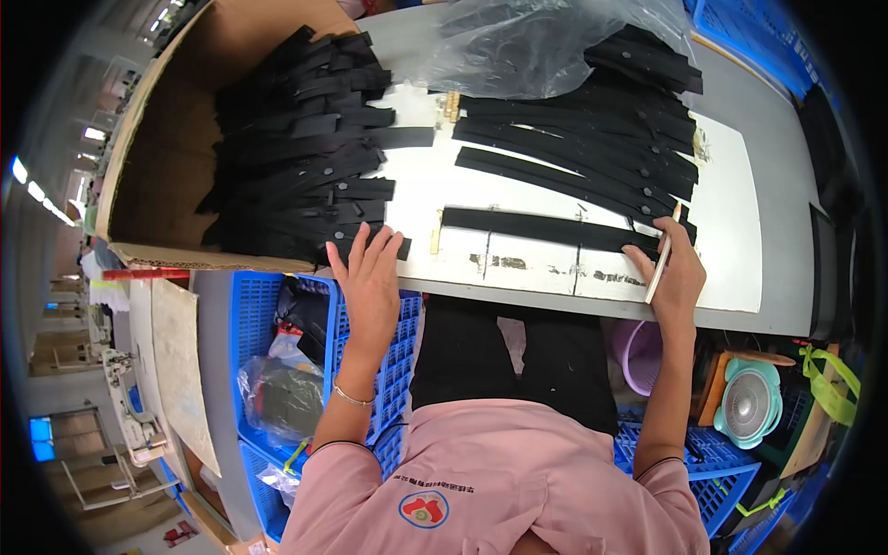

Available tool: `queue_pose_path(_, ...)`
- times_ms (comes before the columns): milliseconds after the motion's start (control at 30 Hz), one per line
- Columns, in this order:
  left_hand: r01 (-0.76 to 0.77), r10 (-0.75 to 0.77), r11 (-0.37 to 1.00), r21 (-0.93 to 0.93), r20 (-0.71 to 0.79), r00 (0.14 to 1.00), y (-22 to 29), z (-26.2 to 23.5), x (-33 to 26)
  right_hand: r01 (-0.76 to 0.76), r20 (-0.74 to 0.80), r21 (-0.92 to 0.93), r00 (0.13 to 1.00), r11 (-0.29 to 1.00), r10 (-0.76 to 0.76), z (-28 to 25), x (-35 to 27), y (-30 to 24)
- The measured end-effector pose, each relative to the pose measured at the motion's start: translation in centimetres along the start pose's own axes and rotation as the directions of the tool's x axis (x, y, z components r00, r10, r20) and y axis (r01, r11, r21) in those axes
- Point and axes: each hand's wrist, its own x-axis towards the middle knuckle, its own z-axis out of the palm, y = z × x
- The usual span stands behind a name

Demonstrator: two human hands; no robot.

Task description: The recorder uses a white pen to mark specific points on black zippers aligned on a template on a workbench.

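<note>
My left hand (370, 277) has its fingers spread, the tips at the near edge of a stack of black fabric strips (296, 157) lying partly inside a cardboard box. My right hand (680, 277) grips a slim whitish pencil (662, 254) that stands out above and below the fingers. Its thumb is by the right end of a single black strip (527, 225) laid across a white board (546, 268) with dark marks. More black strips (638, 139) lie overlapped beyond it, several bearing small round grey spots.
The cardboard box (166, 157) stands on the left of the grey table (782, 185). Clear plastic sheeting (518, 46) covers part of the far strips. Below the table edge are blue crates (254, 324), a purple bin (638, 356) and a small turquoise fan (747, 404).
</note>
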Motion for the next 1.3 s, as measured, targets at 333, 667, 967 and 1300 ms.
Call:
queue_pose_path(333, -0.130, 0.120, 0.988, -0.087, -0.119, 0.986, 1.4, 1.4, 2.9, -0.105, -0.088, -0.039, 0.991, 0.994, 0.101, 1.8, 2.8, -0.9)
queue_pose_path(667, -0.298, 0.287, 0.798, -0.523, -0.104, 0.952, 17.7, 7.7, 4.7, -0.149, -0.140, 0.243, 0.972, 0.959, 0.187, 1.2, 0.1, -1.4)
queue_pose_path(967, -0.205, 0.212, 0.873, -0.442, -0.035, 0.977, 14.9, 5.6, 2.7, 0.418, -0.041, 0.046, 0.908, 0.907, -0.416, 2.3, -5.6, -3.3)
queue_pose_path(1300, -0.196, 0.234, 0.888, -0.415, 0.042, 0.971, 14.6, 4.2, 1.2, 0.357, -0.069, -0.037, 0.931, 0.933, -0.359, 0.0, -6.9, -0.3)
